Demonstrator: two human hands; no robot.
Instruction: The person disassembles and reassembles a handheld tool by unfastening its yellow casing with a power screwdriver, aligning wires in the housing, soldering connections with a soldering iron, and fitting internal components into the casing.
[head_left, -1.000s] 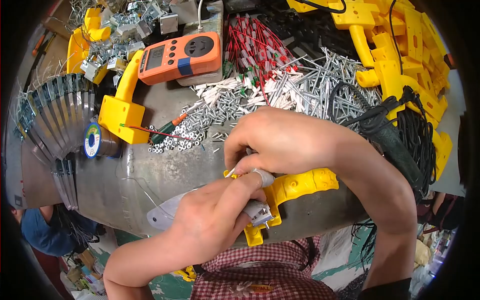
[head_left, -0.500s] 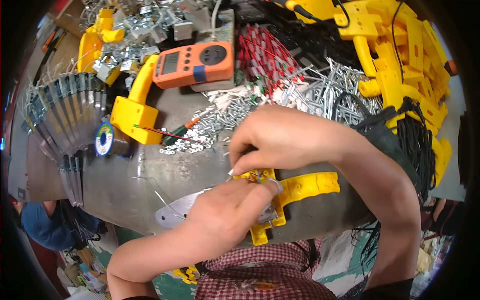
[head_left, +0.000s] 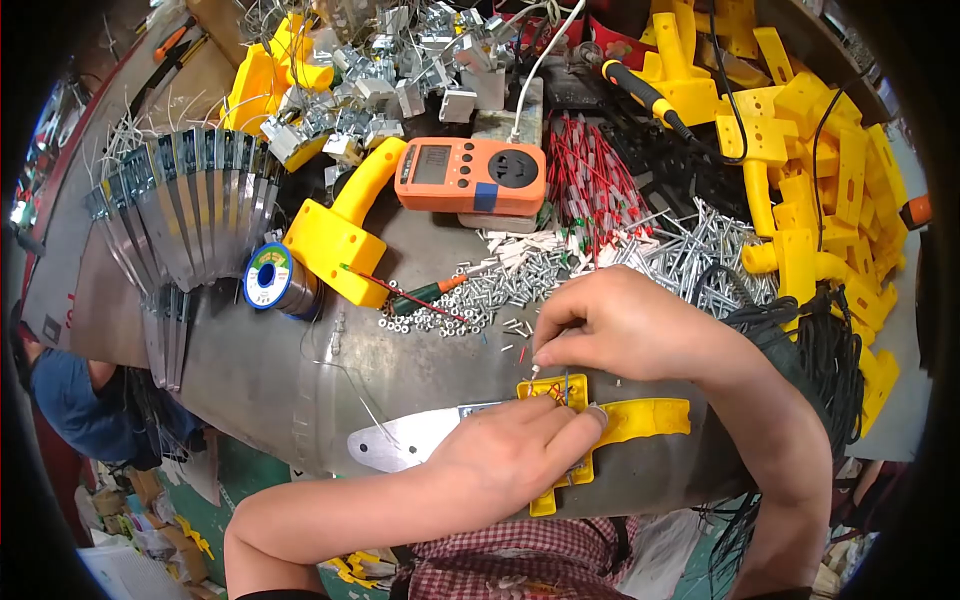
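Observation:
A yellow plastic housing half (head_left: 640,420) with a handle lies on the metal bench, its open side up. Thin wires, some orange and blue, show inside its box part. My left hand (head_left: 515,450) lies across the housing, fingers curled over it and holding it down; what is under the palm is hidden. A pale metal blade (head_left: 390,442) with holes sticks out to the left from beneath that hand. Just above the housing's upper left corner, my right hand (head_left: 610,325) pinches a small white piece (head_left: 534,372) between thumb and forefinger.
Behind the hands lie screws (head_left: 690,260), nuts (head_left: 455,325) and red-wired parts (head_left: 590,180). An orange meter (head_left: 470,175), solder spool (head_left: 275,280), yellow housing (head_left: 335,250) and fanned metal blades (head_left: 190,200) stand left. Yellow housings (head_left: 800,140) and black cables (head_left: 810,350) pile up right.
The view has shifted, so the bench things appear further right and lower. My right hand has lifted slightly off the housing with the small white piece. My left hand stays on the housing.

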